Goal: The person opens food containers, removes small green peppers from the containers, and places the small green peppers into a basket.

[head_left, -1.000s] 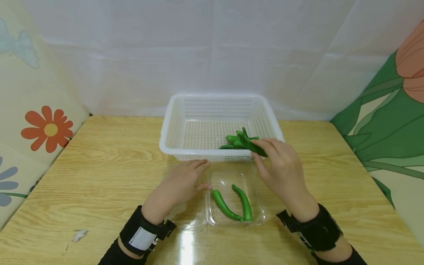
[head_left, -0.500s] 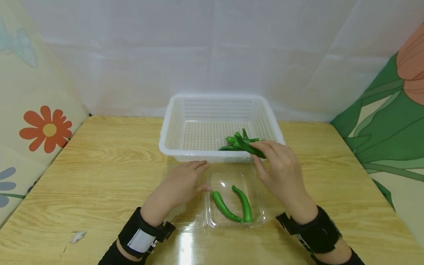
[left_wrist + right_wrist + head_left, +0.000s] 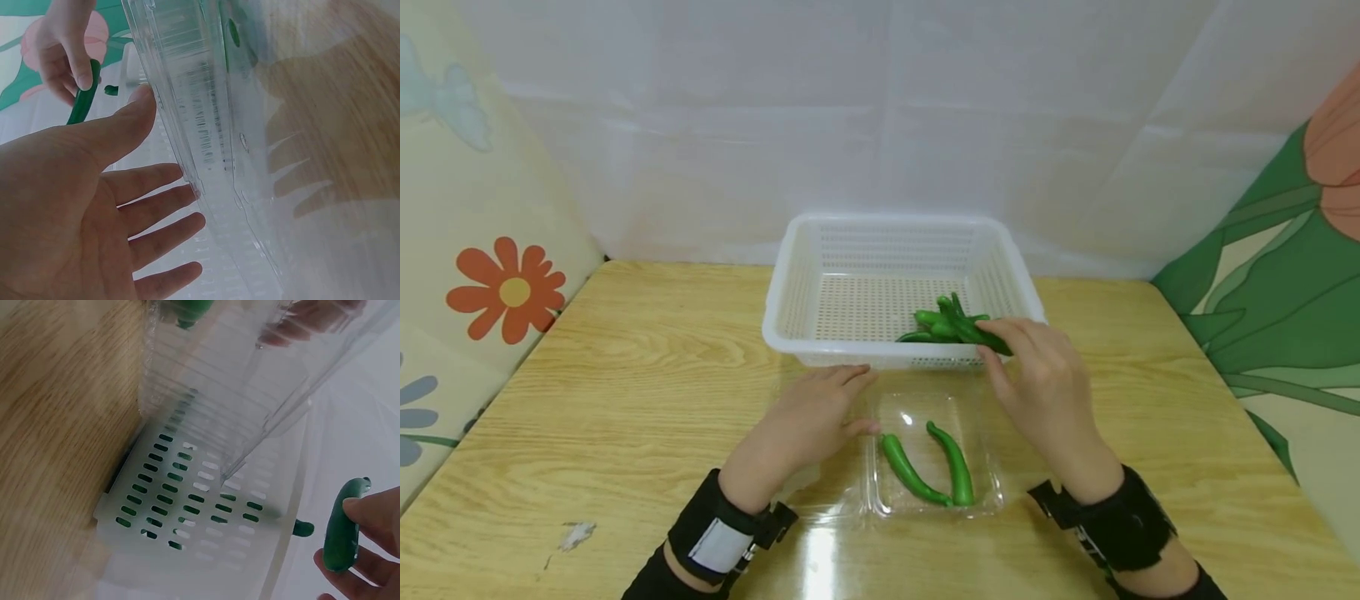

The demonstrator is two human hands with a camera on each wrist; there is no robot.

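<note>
My right hand (image 3: 1045, 383) pinches a green chili pepper (image 3: 342, 531) between thumb and fingers, at the front right rim of a white plastic basket (image 3: 850, 345). Several more green peppers (image 3: 928, 319) lie in that basket's front right part, partly behind the held one. In front of the basket, a clear plastic clamshell container (image 3: 917, 407) lies unfolded on the table. Two curved green peppers (image 3: 906, 471) rest in its right half. My left hand (image 3: 808, 421) reaches over the left half, fingers extended; in the left wrist view its fingertips (image 3: 190, 222) are right at the clear plastic edge.
The wooden table (image 3: 647, 400) has a worn patch (image 3: 577, 535) at front left. Behind the basket hangs a white cloth (image 3: 880, 108). Printed panels with flowers (image 3: 512, 292) stand at both sides.
The pepper in my right hand has swung a little left, then back right, staying near the basket rim. My left hand, the container and its two peppers show no clear change.
</note>
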